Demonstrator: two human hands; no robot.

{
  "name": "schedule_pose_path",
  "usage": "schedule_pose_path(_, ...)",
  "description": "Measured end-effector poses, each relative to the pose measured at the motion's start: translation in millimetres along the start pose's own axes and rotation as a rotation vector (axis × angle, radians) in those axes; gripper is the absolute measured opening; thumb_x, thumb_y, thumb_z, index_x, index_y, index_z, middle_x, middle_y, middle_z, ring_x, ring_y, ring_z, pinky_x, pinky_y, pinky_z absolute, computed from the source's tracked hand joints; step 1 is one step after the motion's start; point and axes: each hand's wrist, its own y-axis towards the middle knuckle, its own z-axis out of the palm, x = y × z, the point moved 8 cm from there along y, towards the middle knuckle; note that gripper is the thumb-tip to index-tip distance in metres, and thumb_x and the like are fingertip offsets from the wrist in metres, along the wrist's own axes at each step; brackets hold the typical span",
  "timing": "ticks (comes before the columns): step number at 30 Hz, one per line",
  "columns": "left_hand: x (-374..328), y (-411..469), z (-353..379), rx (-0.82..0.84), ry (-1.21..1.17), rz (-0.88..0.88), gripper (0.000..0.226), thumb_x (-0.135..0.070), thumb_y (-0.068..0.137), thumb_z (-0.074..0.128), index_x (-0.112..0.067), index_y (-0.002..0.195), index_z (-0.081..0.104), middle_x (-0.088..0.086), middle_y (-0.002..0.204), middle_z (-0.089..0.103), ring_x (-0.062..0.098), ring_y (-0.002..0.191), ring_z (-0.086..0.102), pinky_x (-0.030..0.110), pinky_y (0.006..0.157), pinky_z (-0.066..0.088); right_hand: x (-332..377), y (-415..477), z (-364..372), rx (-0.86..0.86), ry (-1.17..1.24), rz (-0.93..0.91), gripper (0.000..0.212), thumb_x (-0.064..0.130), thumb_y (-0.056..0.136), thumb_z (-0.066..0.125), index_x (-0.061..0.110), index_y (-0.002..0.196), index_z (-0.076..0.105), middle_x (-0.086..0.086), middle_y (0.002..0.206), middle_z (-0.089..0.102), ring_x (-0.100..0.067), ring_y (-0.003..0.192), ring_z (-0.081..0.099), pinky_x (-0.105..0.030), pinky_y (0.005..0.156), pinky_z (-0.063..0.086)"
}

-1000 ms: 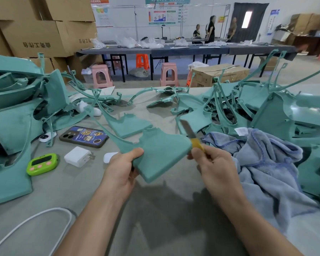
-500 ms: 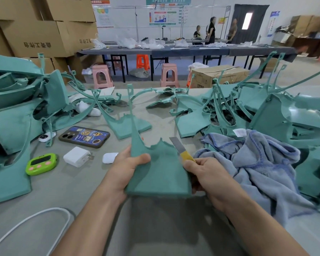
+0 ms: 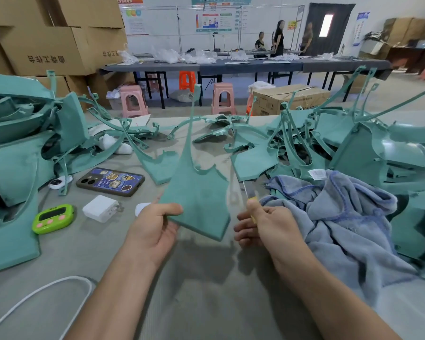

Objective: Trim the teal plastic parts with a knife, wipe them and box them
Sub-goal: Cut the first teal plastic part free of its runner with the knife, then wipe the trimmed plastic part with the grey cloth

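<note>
Left grip (image 3: 155,227): yours pinches the near left corner of one teal part (image 3: 196,192), thumb on top, held above the surface (image 3: 206,303) with its thin stem pointing up and away. Right grip (image 3: 263,224): curled round the yellow-handled knife (image 3: 250,191), blade up, just beside that part's right edge. Right of your knife: blue cloth (image 3: 341,217). Left: phone (image 3: 111,182), white charger (image 3: 100,208), green timer (image 3: 53,218).

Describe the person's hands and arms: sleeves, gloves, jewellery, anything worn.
The left hand and right hand are bare: no gloves, and no rings can be seen. The left forearm and right forearm are bare too, with no watch, band or sleeve in view down to the frame's edge.
</note>
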Motion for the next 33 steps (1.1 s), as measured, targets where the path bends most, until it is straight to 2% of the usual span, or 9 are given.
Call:
schedule_pose_path(5, -12.0, 0.0, -17.6, -0.191, 0.039, 0.082, 0.031, 0.014, 0.088, 0.052, 0.005, 0.114, 0.067, 0.016, 0.104, 0.076, 0.023, 0.081, 0.076, 0.032, 0.065, 0.063, 44.2, -33.9, -23.2, -0.453, -1.117, -0.428, 0.059, 0.053, 0.097, 0.059, 0.01, 0.056, 0.06, 0.0, 0.046, 0.059, -0.02, 0.047, 0.058, -0.031, 0.048, 0.046)
schedule_pose_path(10, -8.2, -2.7, -13.5, -0.181, 0.04, 0.064, 0.035, -0.001, 0.09, 0.059, -0.009, 0.122, 0.068, 0.014, 0.111, 0.075, 0.033, 0.097, 0.074, 0.046, 0.078, 0.062, 90.7, -66.9, -25.6, -0.663, -1.323, -0.879, 0.023, 0.044, 0.091, 0.062, 0.024, 0.08, 0.068, 0.011, 0.067, 0.064, -0.019, 0.069, 0.059, -0.034, 0.064, 0.046)
schedule_pose_path(12, -5.3, -4.1, -11.5, -0.192, 0.012, 0.039, 0.033, -0.004, 0.091, 0.058, -0.009, 0.123, 0.068, 0.013, 0.112, 0.075, 0.033, 0.101, 0.073, 0.047, 0.084, 0.06, 84.3, -55.8, -25.1, -0.584, -1.636, -0.682, 0.036, 0.047, 0.086, 0.064, 0.03, 0.117, 0.066, 0.006, 0.107, 0.068, -0.022, 0.102, 0.057, -0.038, 0.088, 0.043)
schedule_pose_path(14, -3.3, -3.0, -9.5, -0.183, -0.024, 0.025, 0.031, -0.007, 0.094, 0.057, -0.008, 0.123, 0.067, 0.014, 0.114, 0.075, 0.033, 0.103, 0.073, 0.045, 0.087, 0.058, 69.2, -42.0, -31.2, -0.45, -1.778, -0.471, 0.034, 0.041, 0.089, 0.062, 0.034, 0.122, 0.059, 0.007, 0.117, 0.064, -0.022, 0.11, 0.057, -0.039, 0.1, 0.038)
schedule_pose_path(17, 1.3, -1.4, -6.7, -0.159, -0.041, -0.001, 0.036, -0.013, 0.098, 0.053, -0.003, 0.131, 0.063, 0.017, 0.122, 0.071, 0.034, 0.113, 0.068, 0.048, 0.097, 0.053, 80.3, -53.1, -25.8, -0.418, -1.421, -0.695, 0.014, 0.015, 0.092, 0.056, 0.024, 0.083, 0.062, 0.003, 0.079, 0.067, -0.02, 0.077, 0.061, -0.041, 0.079, 0.05)
schedule_pose_path(21, 7.1, -9.3, 15.6, -0.076, 0.071, 0.023, 0.031, -0.017, 0.102, 0.047, -0.005, 0.123, 0.067, 0.015, 0.118, 0.073, 0.03, 0.108, 0.071, 0.041, 0.091, 0.058, 96.8, -100.9, 14.0, -0.484, -1.07, -1.244, 0.014, 0.014, 0.091, 0.065, 0.028, 0.092, 0.069, 0.009, 0.086, 0.064, -0.008, 0.075, 0.051, -0.017, 0.068, 0.04)
schedule_pose_path(26, -31.2, -33.9, 80.4, -0.055, 0.381, 0.358, 0.025, -0.004, 0.09, 0.059, -0.018, 0.074, 0.072, 0.004, 0.075, 0.071, 0.02, 0.068, 0.065, 0.03, 0.063, 0.055, 71.0, -80.3, 27.8, -0.382, -1.034, -1.11, 0.023, 0.012, 0.09, 0.068, 0.029, 0.104, 0.073, 0.015, 0.094, 0.066, -0.002, 0.084, 0.054, -0.008, 0.074, 0.039)
schedule_pose_path(30, -81.7, -32.3, 159.9, -0.097, 0.583, 0.518, 0.012, -0.018, 0.075, 0.057, -0.009, 0.077, 0.065, 0.015, 0.076, 0.069, 0.032, 0.07, 0.064, 0.044, 0.069, 0.055, 68.9, -68.6, -16.7, -0.558, -0.852, -0.978, 0.021, 0.012, 0.09, 0.067, 0.03, 0.099, 0.075, 0.024, 0.08, 0.063, 0.0, 0.081, 0.056, -0.004, 0.07, 0.037)
schedule_pose_path(33, -88.1, -19.4, 243.6, 0.076, 1.0, 0.506, 0.012, -0.014, 0.087, 0.056, -0.01, 0.081, 0.064, 0.006, 0.076, 0.064, 0.024, 0.07, 0.061, 0.035, 0.063, 0.051, 58.2, -56.9, -33.4, -0.574, -0.862, -0.848, 0.018, 0.016, 0.091, 0.068, 0.031, 0.098, 0.076, 0.019, 0.077, 0.065, -0.009, 0.08, 0.062, -0.012, 0.065, 0.037)
